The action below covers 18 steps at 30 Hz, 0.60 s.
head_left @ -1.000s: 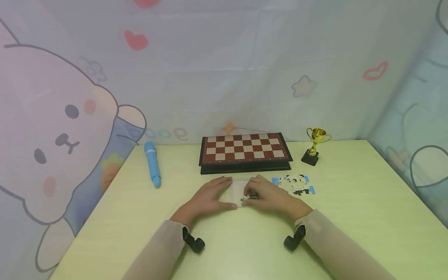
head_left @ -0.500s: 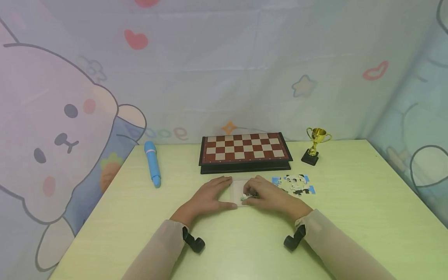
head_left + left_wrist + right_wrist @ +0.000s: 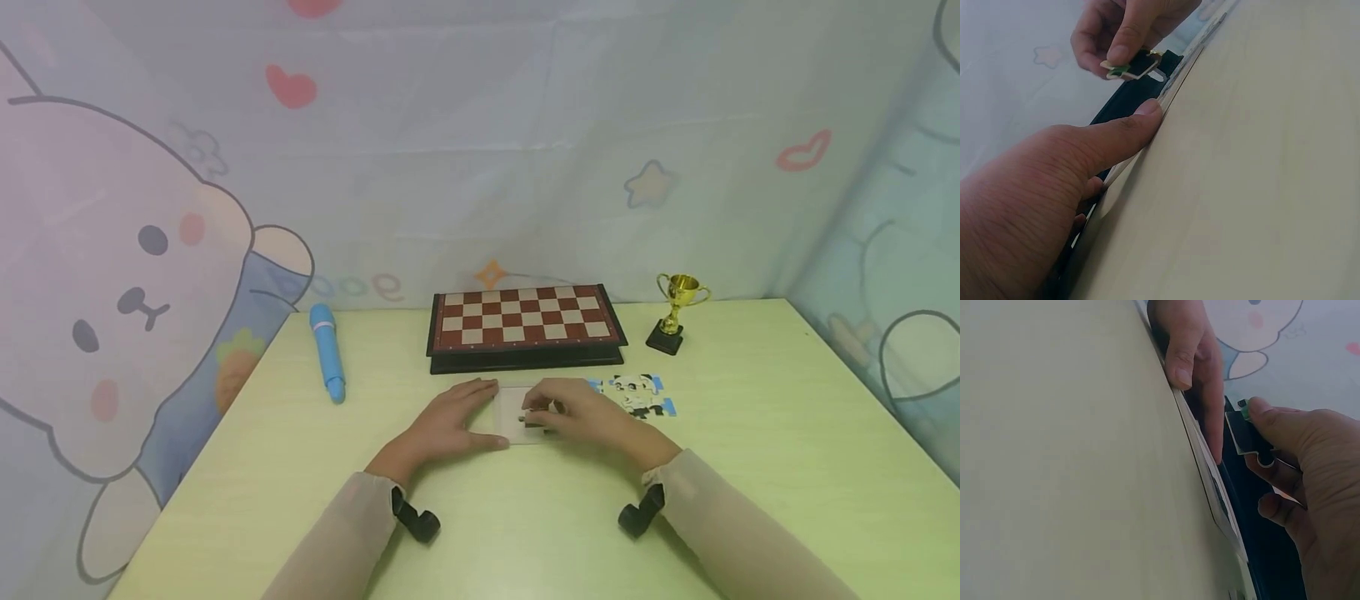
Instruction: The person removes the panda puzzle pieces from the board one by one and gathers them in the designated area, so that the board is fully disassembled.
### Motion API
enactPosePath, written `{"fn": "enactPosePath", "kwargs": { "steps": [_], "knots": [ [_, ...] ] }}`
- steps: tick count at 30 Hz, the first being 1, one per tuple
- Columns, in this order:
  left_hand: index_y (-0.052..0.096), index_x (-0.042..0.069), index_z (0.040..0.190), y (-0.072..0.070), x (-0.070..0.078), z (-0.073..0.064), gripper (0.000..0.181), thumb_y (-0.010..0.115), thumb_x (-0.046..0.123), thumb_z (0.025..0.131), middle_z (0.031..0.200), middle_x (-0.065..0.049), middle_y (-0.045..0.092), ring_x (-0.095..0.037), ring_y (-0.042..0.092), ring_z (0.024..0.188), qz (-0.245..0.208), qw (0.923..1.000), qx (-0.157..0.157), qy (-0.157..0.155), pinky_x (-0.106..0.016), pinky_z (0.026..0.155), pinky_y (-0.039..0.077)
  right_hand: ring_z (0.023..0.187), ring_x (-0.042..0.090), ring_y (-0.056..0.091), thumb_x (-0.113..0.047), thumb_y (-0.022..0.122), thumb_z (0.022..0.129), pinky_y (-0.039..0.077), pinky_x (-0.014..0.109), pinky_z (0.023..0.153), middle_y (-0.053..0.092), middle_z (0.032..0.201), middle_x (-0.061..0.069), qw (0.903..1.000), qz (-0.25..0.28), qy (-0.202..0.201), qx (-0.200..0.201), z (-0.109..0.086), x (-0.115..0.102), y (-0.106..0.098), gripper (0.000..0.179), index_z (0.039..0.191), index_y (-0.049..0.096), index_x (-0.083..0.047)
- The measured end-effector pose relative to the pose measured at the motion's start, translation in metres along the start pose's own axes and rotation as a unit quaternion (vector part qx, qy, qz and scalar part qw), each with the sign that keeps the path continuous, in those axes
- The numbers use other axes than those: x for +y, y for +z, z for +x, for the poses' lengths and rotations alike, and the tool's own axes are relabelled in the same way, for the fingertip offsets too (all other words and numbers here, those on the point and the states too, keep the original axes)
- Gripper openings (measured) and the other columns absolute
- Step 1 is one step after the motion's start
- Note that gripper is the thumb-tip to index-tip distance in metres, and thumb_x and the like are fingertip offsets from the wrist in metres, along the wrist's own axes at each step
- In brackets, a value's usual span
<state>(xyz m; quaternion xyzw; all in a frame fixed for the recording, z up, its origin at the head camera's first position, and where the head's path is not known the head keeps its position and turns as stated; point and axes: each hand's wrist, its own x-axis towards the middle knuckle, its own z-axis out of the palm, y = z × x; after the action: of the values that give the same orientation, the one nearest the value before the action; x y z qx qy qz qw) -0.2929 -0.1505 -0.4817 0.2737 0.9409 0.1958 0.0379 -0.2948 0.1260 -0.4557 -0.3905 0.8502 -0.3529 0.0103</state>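
Note:
My right hand (image 3: 585, 412) pinches a jigsaw piece (image 3: 1138, 65) between thumb and fingers, holding it raised over a flat white tray (image 3: 509, 404). Dark with a bit of green, the piece (image 3: 1246, 432) is tilted in the right wrist view. My left hand (image 3: 450, 421) rests at the tray's left side, thumb at the near corner and fingers at the far corner. In the left wrist view its thumb lies straight along the tray's edge. Panda jigsaw pieces (image 3: 643, 398), some joined, lie right of the tray, partly hidden behind my right hand.
A folded chessboard (image 3: 525, 321) stands behind the tray. To its right is a small gold trophy cup (image 3: 677, 304) on a black base. A blue microphone-like stick (image 3: 327, 350) lies at the left. A printed cloth (image 3: 480, 150) hangs behind the table (image 3: 480, 525).
My right hand has lifted the jigsaw piece off the tray and shifted slightly right, covering more of the panda pieces. My left hand has stayed in place.

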Motion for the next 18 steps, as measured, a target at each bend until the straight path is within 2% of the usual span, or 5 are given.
{"fn": "enactPosePath", "kwargs": {
  "steps": [8,10,15,18],
  "knots": [
    [0.036,0.022,0.158,-0.002,0.003,-0.001,0.095,0.062,0.075,0.083,0.163,0.001,0.032,-0.023,0.025,0.150,-0.002,1.0000,0.003,0.007,-0.048,0.121,0.022,0.082,0.004,0.064,-0.024,0.070,0.097,0.055,0.025,0.069,0.070,0.096,-0.017,0.9985,-0.012,-0.021,0.049,-0.039,0.021,-0.026,0.014,0.108,0.072,-0.016],
    [0.036,0.021,0.158,-0.003,0.004,-0.001,0.095,0.062,0.074,0.083,0.163,0.001,0.032,-0.023,0.025,0.150,-0.001,1.0000,0.003,0.007,-0.048,0.121,0.022,0.079,0.005,0.063,-0.022,0.071,0.096,0.055,0.025,0.067,0.070,0.094,-0.016,0.9980,-0.017,-0.008,0.060,-0.053,0.028,-0.035,0.012,0.106,0.073,-0.016],
    [0.037,0.021,0.158,-0.002,0.004,0.000,0.095,0.063,0.073,0.083,0.163,0.001,0.032,-0.022,0.026,0.150,0.000,1.0000,0.004,0.005,-0.048,0.121,0.022,0.077,0.006,0.061,-0.025,0.074,0.093,0.053,0.024,0.066,0.068,0.089,-0.016,0.9943,-0.018,0.074,0.075,-0.089,0.045,-0.054,0.008,0.101,0.073,-0.024],
    [0.037,0.021,0.158,-0.002,0.004,0.000,0.095,0.063,0.073,0.083,0.163,0.001,0.032,-0.022,0.025,0.150,-0.002,1.0000,0.003,0.005,-0.048,0.121,0.022,0.077,0.006,0.063,-0.024,0.075,0.092,0.053,0.024,0.066,0.069,0.088,-0.016,0.9927,-0.015,0.095,0.072,-0.106,0.053,-0.060,0.006,0.098,0.072,-0.026]
  ]
}}
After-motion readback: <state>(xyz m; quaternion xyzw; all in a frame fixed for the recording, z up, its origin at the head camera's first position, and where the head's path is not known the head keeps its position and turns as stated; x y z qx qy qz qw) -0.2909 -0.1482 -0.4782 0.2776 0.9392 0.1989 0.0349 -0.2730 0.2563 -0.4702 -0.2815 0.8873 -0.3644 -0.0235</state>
